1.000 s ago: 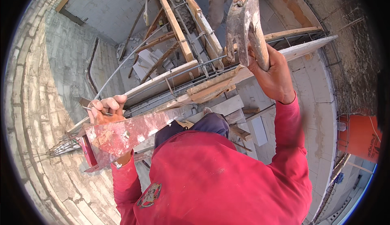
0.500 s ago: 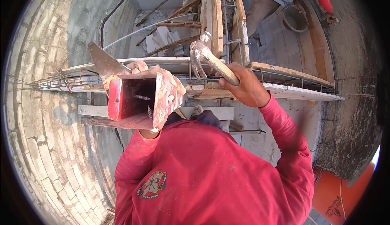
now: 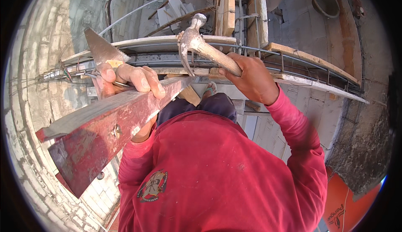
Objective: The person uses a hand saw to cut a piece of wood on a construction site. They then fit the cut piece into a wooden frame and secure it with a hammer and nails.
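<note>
My left hand [image 3: 136,77] is closed over the upper edge of a long, hollow red wooden box [image 3: 98,125], which slants with its broad end to the lower left. A hand saw [image 3: 104,47] sticks up beyond the fingers. Its yellowish handle is partly covered, so I cannot make out whether the fingers grip it too. A thin metal piece shows among the fingers. My right hand [image 3: 255,77] is wrapped round the wooden handle of a claw hammer [image 3: 194,41]. The worn, crusted hammer head is raised, its claw pointing down close to the box's narrow end.
A rebar cage between wooden boards [image 3: 305,62] runs across in front of me. Another board-and-rebar form [image 3: 229,7] joins it from the far side. Block walls stand at both sides. At the far right are a bucket [image 3: 325,1] and another person's hand [image 3: 358,10].
The red box has swung from its opening facing up at me to lying slanted toward the lower left. The hammer has shifted slightly left and up. The view has tilted nearer my body.
</note>
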### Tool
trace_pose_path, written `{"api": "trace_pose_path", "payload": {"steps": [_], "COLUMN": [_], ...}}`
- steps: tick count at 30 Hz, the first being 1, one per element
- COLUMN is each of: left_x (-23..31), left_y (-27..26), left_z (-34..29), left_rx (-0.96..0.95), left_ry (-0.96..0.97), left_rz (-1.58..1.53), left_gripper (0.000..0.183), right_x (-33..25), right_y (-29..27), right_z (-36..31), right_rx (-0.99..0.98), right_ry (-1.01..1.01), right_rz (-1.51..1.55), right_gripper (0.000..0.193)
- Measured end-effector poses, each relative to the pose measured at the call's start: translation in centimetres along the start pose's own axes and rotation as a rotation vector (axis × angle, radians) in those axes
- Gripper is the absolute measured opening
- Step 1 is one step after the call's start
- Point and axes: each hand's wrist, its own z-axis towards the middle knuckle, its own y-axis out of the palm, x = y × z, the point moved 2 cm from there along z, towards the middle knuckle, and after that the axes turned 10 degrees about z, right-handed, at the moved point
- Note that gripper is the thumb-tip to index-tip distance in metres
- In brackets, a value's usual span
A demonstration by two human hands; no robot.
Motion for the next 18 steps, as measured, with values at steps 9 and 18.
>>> {"api": "trace_pose_path", "payload": {"steps": [9,18], "left_x": [0.8,-0.3], "left_y": [-0.3,0.9], "left_z": [-0.1,0.3], "left_rx": [-0.048,0.025], "left_ry": [-0.024,0.031], "left_rz": [0.072,0.022], "left_gripper": [0.030,0.022], "right_x": [0.8,0.1], "right_y": [0.4,0.0], "right_z": [0.0,0.1], "right_rx": [0.039,0.079], "right_ry": [-0.021,-0.065], "right_rz": [-0.004,0.033], "right_gripper": [0.027,0.031]}}
